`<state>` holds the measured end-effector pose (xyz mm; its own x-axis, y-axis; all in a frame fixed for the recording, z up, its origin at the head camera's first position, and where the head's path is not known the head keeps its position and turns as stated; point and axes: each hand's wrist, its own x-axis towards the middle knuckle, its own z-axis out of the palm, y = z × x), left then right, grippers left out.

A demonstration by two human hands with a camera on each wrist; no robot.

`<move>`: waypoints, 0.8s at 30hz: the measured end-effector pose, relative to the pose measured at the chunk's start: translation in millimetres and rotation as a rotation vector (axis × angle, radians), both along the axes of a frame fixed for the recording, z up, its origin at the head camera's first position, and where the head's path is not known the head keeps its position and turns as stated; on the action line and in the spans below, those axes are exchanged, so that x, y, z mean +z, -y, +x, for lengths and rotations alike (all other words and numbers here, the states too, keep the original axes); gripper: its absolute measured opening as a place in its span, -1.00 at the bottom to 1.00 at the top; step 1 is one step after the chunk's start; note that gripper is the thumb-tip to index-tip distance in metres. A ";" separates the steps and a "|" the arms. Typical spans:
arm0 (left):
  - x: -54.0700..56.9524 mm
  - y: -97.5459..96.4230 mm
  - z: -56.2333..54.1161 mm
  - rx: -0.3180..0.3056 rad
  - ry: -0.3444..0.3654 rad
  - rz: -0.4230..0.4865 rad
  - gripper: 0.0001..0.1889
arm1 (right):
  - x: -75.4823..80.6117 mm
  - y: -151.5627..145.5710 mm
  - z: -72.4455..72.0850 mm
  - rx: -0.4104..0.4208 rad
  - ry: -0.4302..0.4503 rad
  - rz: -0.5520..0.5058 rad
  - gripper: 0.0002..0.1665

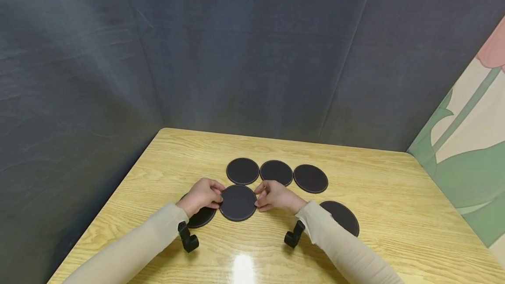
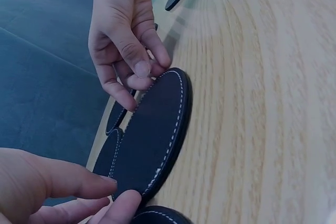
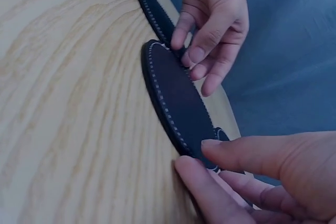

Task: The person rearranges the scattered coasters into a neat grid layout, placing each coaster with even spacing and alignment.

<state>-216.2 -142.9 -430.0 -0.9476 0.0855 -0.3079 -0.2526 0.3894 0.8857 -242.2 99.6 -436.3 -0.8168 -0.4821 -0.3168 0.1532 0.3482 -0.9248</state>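
A round black coaster (image 1: 238,203) with pale stitching round its rim lies between my two hands. My left hand (image 1: 203,197) holds its left edge with thumb and fingertips, and my right hand (image 1: 276,196) holds the right edge the same way. In the right wrist view, the right thumb (image 3: 231,156) reaches onto the top face of the coaster (image 3: 176,95). Under my left hand and wrist is another black coaster (image 1: 202,217), partly covered. A further coaster (image 1: 342,217) lies beyond my right wrist, partly behind the sleeve.
Three more black coasters stand in a row behind: a left one (image 1: 243,171), a middle one (image 1: 276,172) and a right one (image 1: 310,179). The wooden table (image 1: 394,196) carries them all. Dark curtain (image 1: 244,56) hangs behind and to the left; a floral panel (image 1: 469,143) stands right.
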 end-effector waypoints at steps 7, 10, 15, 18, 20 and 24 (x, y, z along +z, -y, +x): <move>7.9 2.2 0.6 -0.007 -0.001 0.019 -0.64 | 5.4 -12.0 -3.1 0.055 -0.001 -0.064 -0.57; 13.4 3.3 -0.4 -0.016 -0.011 0.051 -0.61 | 11.1 -18.6 -4.0 0.058 -0.008 -0.093 -0.51; 25.0 2.2 -3.7 -0.059 -0.035 0.107 -0.58 | 21.8 -32.6 -5.0 0.056 -0.027 -0.104 -0.47; 32.7 -2.2 -7.0 -0.080 -0.048 0.155 -0.57 | 26.8 -41.8 -5.9 0.044 -0.027 -0.121 -0.47; 38.1 -6.5 -8.7 -0.085 -0.054 0.193 -0.57 | 29.5 -47.9 -5.9 0.036 -0.032 -0.131 -0.46; 47.1 -16.5 -11.6 -0.113 -0.070 0.233 -0.57 | 34.9 -60.2 -3.0 0.022 -0.056 -0.139 -0.46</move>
